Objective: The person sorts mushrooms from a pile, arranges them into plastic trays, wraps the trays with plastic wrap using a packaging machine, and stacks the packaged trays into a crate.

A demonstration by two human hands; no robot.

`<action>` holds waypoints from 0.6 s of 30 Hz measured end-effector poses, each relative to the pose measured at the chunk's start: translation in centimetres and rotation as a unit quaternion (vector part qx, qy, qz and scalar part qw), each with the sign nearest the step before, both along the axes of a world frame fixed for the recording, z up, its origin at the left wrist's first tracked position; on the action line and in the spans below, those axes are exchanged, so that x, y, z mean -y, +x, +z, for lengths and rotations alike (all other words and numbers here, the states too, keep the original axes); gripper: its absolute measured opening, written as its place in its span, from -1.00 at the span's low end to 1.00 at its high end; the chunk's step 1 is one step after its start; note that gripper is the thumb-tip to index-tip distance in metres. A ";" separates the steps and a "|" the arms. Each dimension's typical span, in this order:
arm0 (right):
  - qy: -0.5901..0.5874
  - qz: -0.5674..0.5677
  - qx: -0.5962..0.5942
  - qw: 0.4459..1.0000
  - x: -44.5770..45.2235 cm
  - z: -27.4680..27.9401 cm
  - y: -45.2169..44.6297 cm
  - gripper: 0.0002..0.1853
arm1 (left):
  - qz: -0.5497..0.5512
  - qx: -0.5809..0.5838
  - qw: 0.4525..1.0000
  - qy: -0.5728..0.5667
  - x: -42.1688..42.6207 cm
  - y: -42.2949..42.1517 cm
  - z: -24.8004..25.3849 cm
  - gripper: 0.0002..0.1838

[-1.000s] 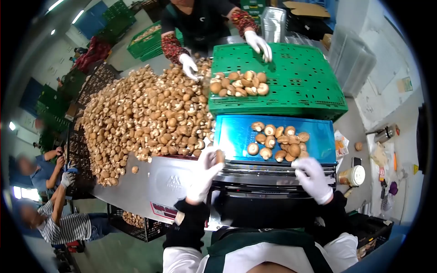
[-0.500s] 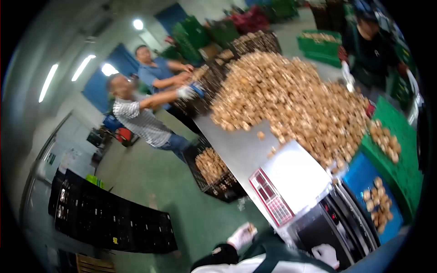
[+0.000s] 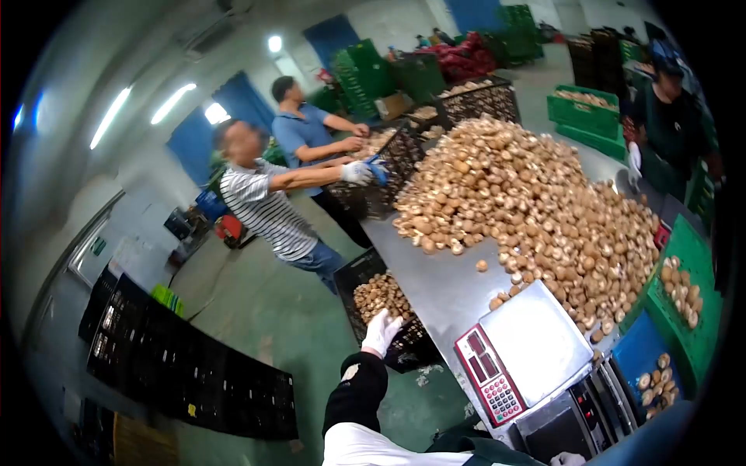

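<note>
My left hand [image 3: 381,332], in a white glove, reaches out over the near side of a black plastic crate [image 3: 347,299] on the floor. Its fingers look spread, and I see nothing held in them. Brown mushrooms [image 3: 381,295] lie in that crate, just beyond the fingertips. At the bottom edge, my right hand [image 3: 567,459] shows only as a bit of white glove beside a black device [image 3: 548,429]; its fingers are hidden. Between the hands stands a digital scale [image 3: 536,338] with a bare white plate and a red-framed keypad.
A big heap of mushrooms [image 3: 536,210] covers much of the metal table [image 3: 435,287]. A green crate [image 3: 695,256] and a blue tray [image 3: 633,349] with mushrooms sit at right. Two people stand across the left side, another at right. Black stacked crates [image 3: 186,357] stand at left.
My left hand has stretched forward from near my body to the black crate; the small piece at its fingertips no longer shows. My right hand has slipped mostly out of view as the view shifted.
</note>
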State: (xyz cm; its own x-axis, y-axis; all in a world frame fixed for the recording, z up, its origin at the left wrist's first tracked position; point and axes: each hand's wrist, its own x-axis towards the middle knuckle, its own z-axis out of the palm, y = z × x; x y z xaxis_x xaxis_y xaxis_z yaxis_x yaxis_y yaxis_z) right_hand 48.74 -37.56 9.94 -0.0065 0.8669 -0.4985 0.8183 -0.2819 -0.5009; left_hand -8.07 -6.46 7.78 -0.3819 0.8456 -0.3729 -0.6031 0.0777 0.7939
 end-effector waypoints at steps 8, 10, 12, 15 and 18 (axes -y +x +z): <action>0.077 -0.198 0.047 0.976 0.6 1.3 -3.6 -0.74 | -0.212 -0.431 0.877 0.033 -12.6 12.0 0.9 -0.48; 0.076 -0.243 0.045 0.966 0.6 1.3 -3.9 -0.76 | -0.265 -0.523 0.809 0.023 -16.0 14.5 -0.8 -0.45; 0.098 -0.240 0.068 0.964 0.7 1.1 -3.9 -0.74 | -0.311 -0.606 0.731 0.017 -18.8 17.2 -2.4 -0.42; -0.049 -0.234 0.067 0.969 0.9 1.5 -3.6 -0.63 | -0.334 -0.729 0.598 0.004 -22.1 20.5 -3.6 -0.41; -0.078 -0.263 0.072 0.959 0.5 1.8 -3.5 -0.64 | -0.319 -0.806 0.497 -0.043 -23.9 22.6 -3.9 -0.42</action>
State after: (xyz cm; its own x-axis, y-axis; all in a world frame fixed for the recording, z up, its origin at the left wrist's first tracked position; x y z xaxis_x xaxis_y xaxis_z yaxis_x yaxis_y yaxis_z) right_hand 45.21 -38.06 11.75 0.4903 0.6455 -0.5856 0.5996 -0.7375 -0.3109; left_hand 14.54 17.44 3.89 0.0930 0.9937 -0.0628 0.9799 -0.0802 0.1828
